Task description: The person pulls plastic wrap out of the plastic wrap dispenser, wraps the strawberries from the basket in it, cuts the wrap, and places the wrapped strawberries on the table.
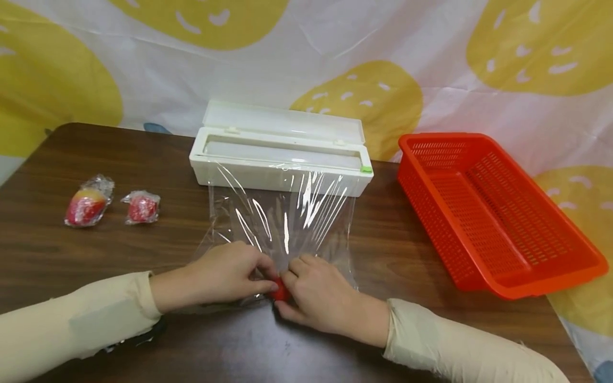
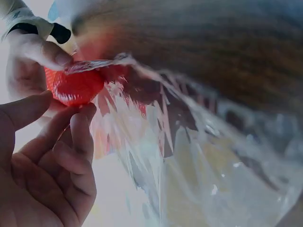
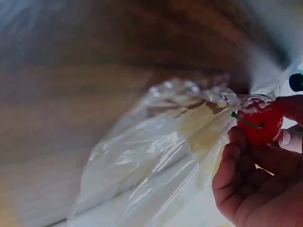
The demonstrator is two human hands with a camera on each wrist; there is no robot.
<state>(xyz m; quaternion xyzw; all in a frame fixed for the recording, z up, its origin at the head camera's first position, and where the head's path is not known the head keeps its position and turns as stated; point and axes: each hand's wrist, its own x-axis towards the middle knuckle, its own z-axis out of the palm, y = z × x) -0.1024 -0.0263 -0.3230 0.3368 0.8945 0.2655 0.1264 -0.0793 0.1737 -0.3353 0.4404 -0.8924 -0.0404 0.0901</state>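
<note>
A round red cherry [image 3: 259, 124] with a thin green stem is held at the near end of a sheet of clear plastic wrap [image 1: 287, 223]. Film covers part of the cherry, as the left wrist view shows. My left hand [image 1: 222, 274] pinches it from the left between thumb and fingertips. From the other side, my right hand [image 1: 323, 295] grips it with thumb and curled fingers. Creased and taut, the wrap runs back from the cherry to a white wrap dispenser [image 1: 278, 175], whose lid stands up.
Two film-wrapped fruits lie on the left of the brown table [image 1: 158, 255]: a red-and-yellow one [image 1: 86, 205] and a smaller red one [image 1: 142, 207]. A red plastic basket [image 1: 431, 213] stands at the right. Behind the table hangs a patterned cloth [image 1: 335, 32].
</note>
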